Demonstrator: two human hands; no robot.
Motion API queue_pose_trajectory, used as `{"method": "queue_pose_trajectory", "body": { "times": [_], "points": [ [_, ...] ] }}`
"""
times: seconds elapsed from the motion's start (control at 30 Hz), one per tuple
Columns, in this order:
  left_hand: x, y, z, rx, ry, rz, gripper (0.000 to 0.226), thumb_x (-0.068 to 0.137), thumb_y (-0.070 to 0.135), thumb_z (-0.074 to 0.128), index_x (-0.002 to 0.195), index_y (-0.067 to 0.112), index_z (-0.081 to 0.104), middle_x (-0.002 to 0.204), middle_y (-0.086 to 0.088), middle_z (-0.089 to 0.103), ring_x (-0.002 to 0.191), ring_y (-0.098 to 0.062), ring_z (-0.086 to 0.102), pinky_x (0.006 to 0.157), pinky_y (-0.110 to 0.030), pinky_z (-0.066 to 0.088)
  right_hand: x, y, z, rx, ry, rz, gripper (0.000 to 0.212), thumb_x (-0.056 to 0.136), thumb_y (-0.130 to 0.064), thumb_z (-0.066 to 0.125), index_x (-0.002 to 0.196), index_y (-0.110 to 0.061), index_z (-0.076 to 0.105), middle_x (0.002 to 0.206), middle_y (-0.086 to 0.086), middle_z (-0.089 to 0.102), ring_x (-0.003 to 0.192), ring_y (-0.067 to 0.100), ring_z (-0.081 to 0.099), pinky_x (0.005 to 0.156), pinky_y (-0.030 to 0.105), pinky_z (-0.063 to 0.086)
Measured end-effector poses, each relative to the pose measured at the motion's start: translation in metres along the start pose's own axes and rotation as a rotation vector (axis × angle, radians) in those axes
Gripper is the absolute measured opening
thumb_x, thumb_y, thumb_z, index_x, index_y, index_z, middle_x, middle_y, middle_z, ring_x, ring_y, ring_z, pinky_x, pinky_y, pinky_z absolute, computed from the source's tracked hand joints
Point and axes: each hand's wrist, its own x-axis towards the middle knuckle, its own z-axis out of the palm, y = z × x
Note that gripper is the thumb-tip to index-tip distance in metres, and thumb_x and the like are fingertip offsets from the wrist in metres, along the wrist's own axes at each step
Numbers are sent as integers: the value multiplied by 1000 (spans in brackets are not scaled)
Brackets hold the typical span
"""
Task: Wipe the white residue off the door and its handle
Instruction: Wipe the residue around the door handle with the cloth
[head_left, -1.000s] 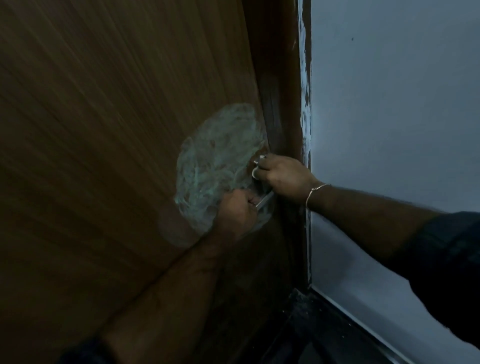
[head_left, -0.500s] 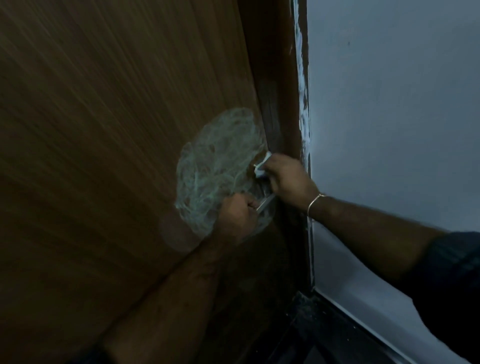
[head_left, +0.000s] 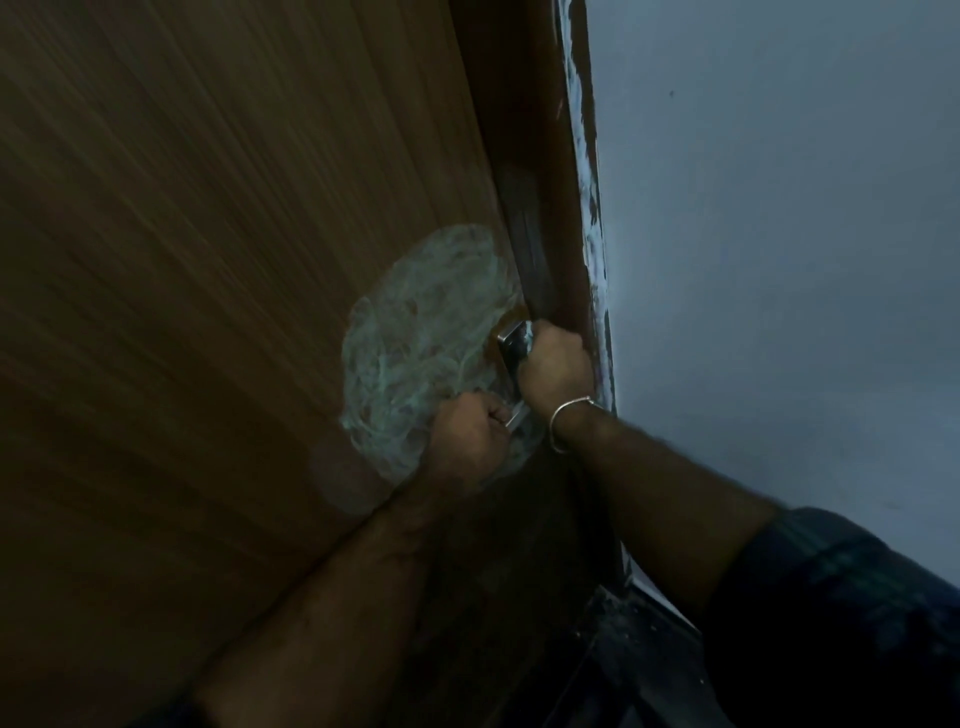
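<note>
A brown wooden door (head_left: 208, 260) fills the left of the view. A round patch of smeared white residue (head_left: 421, 332) covers it beside the metal handle (head_left: 511, 338). My left hand (head_left: 470, 441) is closed around the lower end of the handle lever. My right hand (head_left: 556, 364), with a bangle on the wrist, presses a small white cloth (head_left: 529, 332) against the handle's upper plate; most of the cloth is hidden in the fist.
The dark door frame (head_left: 540, 208) runs up beside the handle, with white paint streaks along its edge (head_left: 592, 234). A pale grey wall (head_left: 779, 234) fills the right. Dark floor (head_left: 649, 649) lies at the bottom right.
My right hand with the cloth slid a little up and right along the handle plate, uncovering its shiny metal. My left hand stayed on the lever.
</note>
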Motion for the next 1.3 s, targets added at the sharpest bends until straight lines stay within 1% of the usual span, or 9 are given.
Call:
{"method": "queue_pose_trajectory", "body": {
  "times": [0.23,0.47,0.57,0.67,0.77,0.9,1.03,1.17,1.3],
  "points": [
    [0,0,-1,3,-3,14,27,90,4,51,100,12,74,105,-2,73,82,-4,58,55,-2,40,-6,7,-3,158,-13,-11,36,90,-8,62,126,-11,60,119,12,67,112,31,62,97,39,49],
    [1,-1,0,13,-12,18,26,88,2,51,98,12,74,103,-2,73,82,-8,63,62,-7,42,6,28,-2,355,-253,247,31,94,-13,44,115,-6,66,115,18,66,109,36,60,97,42,48],
    [1,0,0,24,-19,-9,27,90,3,51,102,14,73,110,0,71,90,-8,62,73,-17,46,13,25,-6,322,-327,320,38,93,-39,38,99,-11,63,104,9,62,98,29,61,88,40,46],
    [2,-1,2,44,-12,25,26,89,2,52,99,13,73,107,-1,72,85,-4,59,67,-9,44,6,36,0,472,-278,345,45,85,-53,34,86,-17,61,99,3,64,88,20,59,84,39,44],
    [1,-1,1,38,-22,19,24,89,3,53,95,14,73,101,-1,73,78,-5,61,56,-4,40,1,50,9,666,-241,481,51,92,-45,30,113,-11,61,117,11,62,98,24,59,93,40,44],
    [-1,-1,1,54,-35,6,23,90,6,54,97,15,74,99,-1,73,78,-9,63,55,-7,40,-22,69,34,789,-339,571,43,105,-25,28,129,0,53,130,21,56,115,31,57,95,36,44],
    [1,-2,0,59,-8,39,21,91,8,55,99,15,74,95,0,72,64,-1,54,46,-3,38,-41,75,60,1250,-277,680,36,102,-27,36,110,-8,65,124,20,63,104,26,66,84,35,52],
    [0,-3,2,44,-17,42,23,90,7,55,99,14,74,91,-1,73,60,-4,56,46,-2,39,-35,78,64,910,-162,418,34,90,-11,64,123,-2,64,116,11,69,104,25,66,92,37,54],
    [3,-5,4,25,16,11,23,86,6,54,91,14,75,85,-2,74,53,1,52,44,0,36,-31,77,61,905,57,469,19,81,6,66,100,3,70,86,15,69,75,23,65,63,27,54]
  ]
}}
